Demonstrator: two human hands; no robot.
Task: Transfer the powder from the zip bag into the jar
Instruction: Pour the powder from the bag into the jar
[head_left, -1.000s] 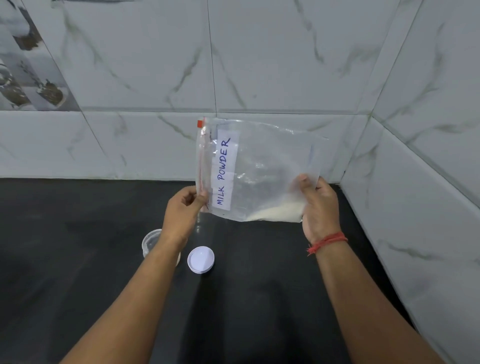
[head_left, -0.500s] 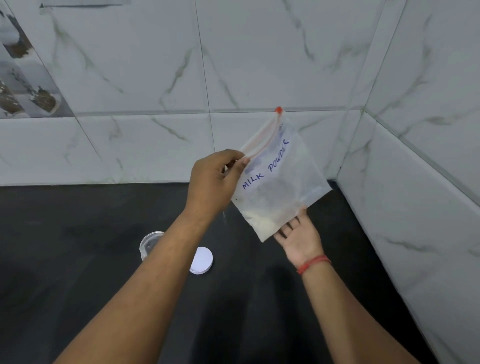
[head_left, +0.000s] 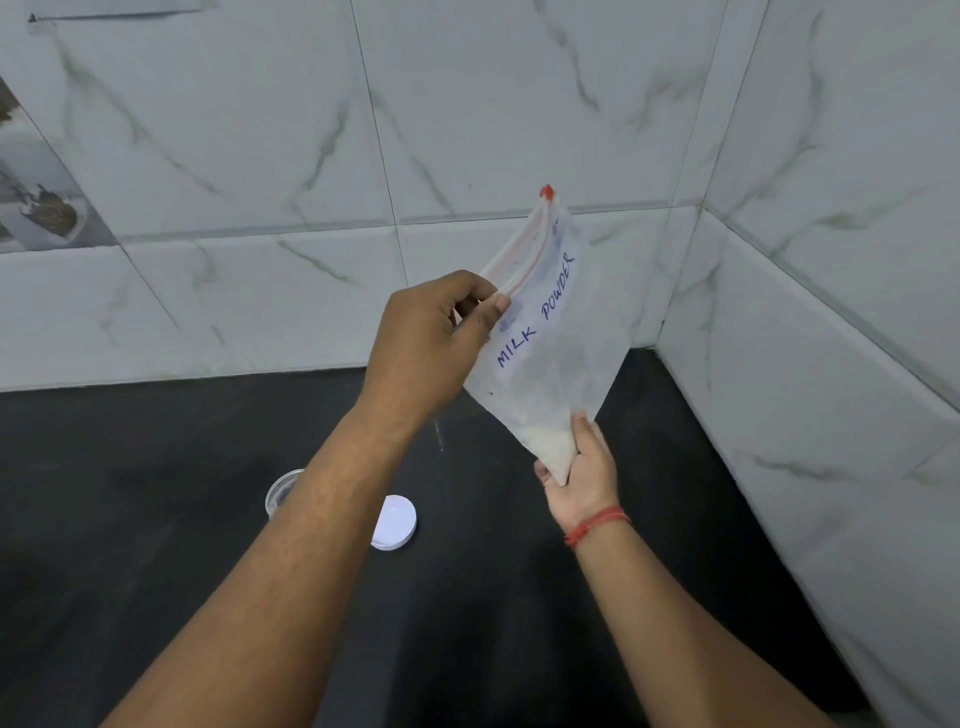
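your left hand pinches the zip bag by its sealed top edge, thumb and curled fingers closed on the red zip strip near its lower end. your right hand grips the bag's lowest corner from beneath, fingers and thumb wrapped round the plastic. between the two grips the bag hangs tilted in the air, above the back right part of the bench, its red slider at the highest point against the wall tiles. a white label on the bag reads "milk powder" in blue handwriting. the powder has gathered in the lowest corner, just above your right grip; the rest of the bag looks cloudy and flat.

the jar stands on the dark bench, open at the top, well below and to the left of the bag; your left forearm crosses over it and hides most of it, so only its left rim shows. its white lid lies flat on the bench just beside the jar on the right, partly covered by the same forearm. a red thread band circles your right wrist. the bench runs back to the tiled wall and meets a second tiled wall at the back right corner.
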